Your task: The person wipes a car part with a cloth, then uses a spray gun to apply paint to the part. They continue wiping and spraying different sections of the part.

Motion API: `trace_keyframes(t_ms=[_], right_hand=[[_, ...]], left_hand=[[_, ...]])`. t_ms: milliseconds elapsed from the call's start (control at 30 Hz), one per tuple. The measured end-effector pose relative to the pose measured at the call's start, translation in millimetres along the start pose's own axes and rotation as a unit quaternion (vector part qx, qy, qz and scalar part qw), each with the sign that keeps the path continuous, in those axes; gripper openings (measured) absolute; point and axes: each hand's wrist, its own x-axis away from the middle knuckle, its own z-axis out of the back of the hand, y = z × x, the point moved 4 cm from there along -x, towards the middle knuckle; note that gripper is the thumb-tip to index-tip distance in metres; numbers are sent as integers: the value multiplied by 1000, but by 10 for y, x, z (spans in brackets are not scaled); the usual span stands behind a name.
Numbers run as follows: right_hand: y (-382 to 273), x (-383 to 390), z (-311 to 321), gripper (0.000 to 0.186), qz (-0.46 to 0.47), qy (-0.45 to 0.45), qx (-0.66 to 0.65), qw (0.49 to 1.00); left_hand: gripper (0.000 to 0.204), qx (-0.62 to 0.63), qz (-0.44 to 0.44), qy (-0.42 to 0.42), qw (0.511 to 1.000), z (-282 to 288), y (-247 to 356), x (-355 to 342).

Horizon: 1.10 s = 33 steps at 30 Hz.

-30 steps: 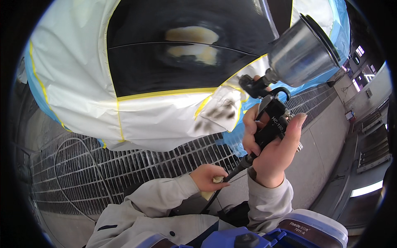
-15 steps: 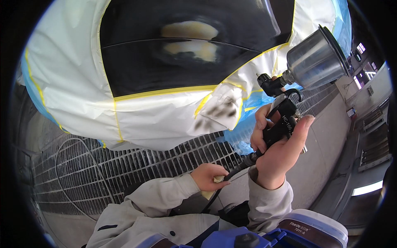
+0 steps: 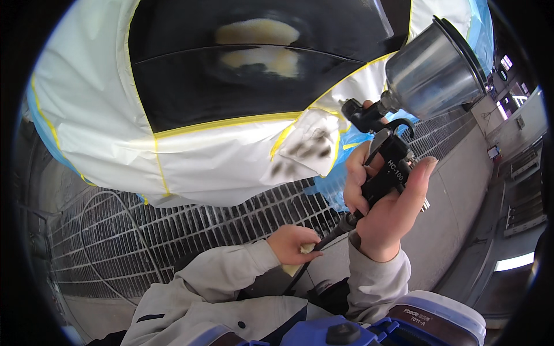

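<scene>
My right hand is wrapped round the black grip of a spray gun, its thumb pointing up. A clear cup with a dark lid sits tilted on the gun's top. In my left hand is a pale yellow cloth, pinched close to the black air hose that runs down from the gun's handle. Beyond both hands stands a black car panel, with two pale sanded patches either side of a seam.
White masking sheet edged with yellow tape surrounds the panel; dark overspray marks one corner. Blue plastic film hangs below it. A metal floor grating lies underneath, with a looped hose at left. A wall with fittings stands right.
The spray gun and my right hand have shifted slightly left and the cup looks closer. The panel sits a little higher and further left in view. My left hand stays about where it was.
</scene>
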Motion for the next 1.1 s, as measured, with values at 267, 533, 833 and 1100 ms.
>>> trace_keyframes(t_ms=[267, 533, 833, 1100], right_hand=[[5, 19, 38, 81, 3, 43, 25, 999], [36, 24, 104, 86, -8, 33, 47, 998], [59, 27, 86, 84, -3, -3, 72, 997], [100, 64, 92, 95, -55, -42, 54, 996]], left_hand=[[25, -2, -20, 16, 1000, -55, -60, -22], [27, 11, -19, 15, 1000, -120, -138, -45], [25, -4, -11, -7, 1000, -168, -163, -84], [24, -15, -26, -13, 999, -153, -103, -100]])
